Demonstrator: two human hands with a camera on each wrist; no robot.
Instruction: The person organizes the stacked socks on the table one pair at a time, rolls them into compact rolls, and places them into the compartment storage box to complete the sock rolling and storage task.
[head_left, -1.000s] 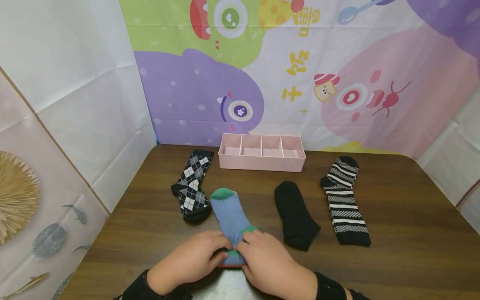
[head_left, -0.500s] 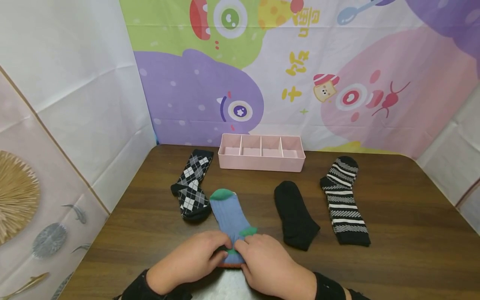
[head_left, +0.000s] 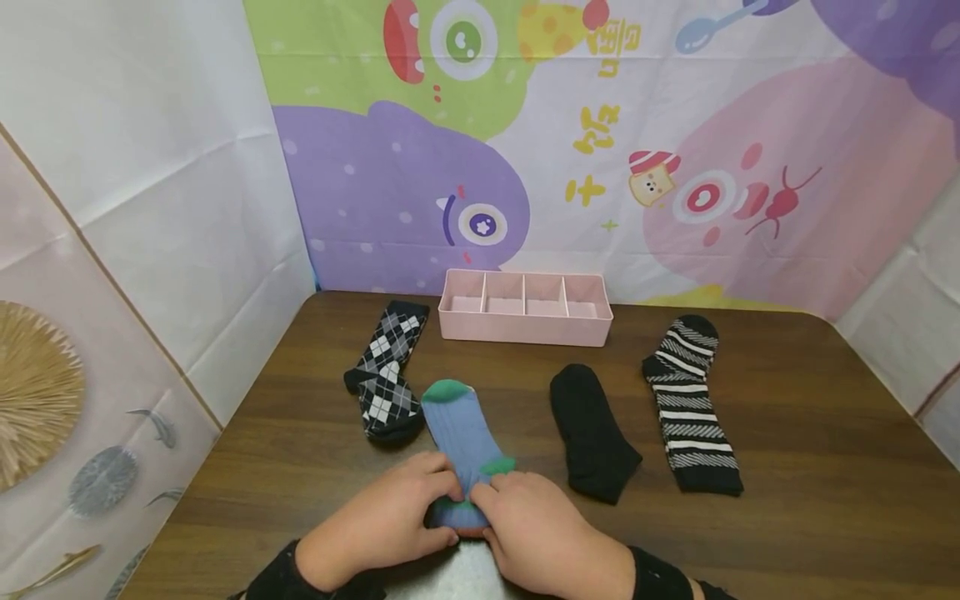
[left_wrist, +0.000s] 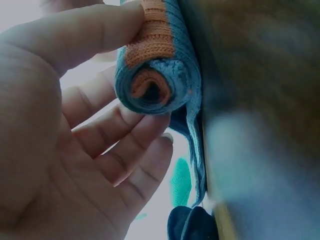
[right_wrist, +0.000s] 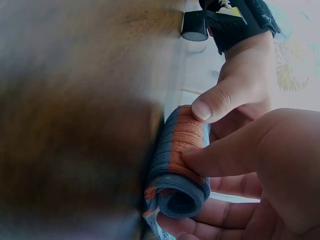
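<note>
A blue sock (head_left: 459, 429) with green toe and heel lies on the table, its near end rolled up. In both wrist views the rolled end (left_wrist: 158, 47) is a tight coil with an orange band. My left hand (head_left: 397, 510) holds the left end of the roll, thumb on the near side and fingers curled round the far side. My right hand (head_left: 540, 525) grips the right end of the same roll (right_wrist: 181, 145) between thumb and fingers. Parts of the roll are hidden by the hands in the head view.
A black-and-white argyle sock (head_left: 386, 375) lies to the left. Rightward are a plain black sock (head_left: 592, 437) and a striped sock (head_left: 690, 404). A pink box with several compartments (head_left: 525, 330) stands at the back of the wooden table (head_left: 810, 450), before a cartoon curtain (head_left: 585, 242).
My left fingers have shifted slightly on the roll and its left end shows more. My right hand stays almost where it was. The other socks lie still; the head view has tilted a little.
</note>
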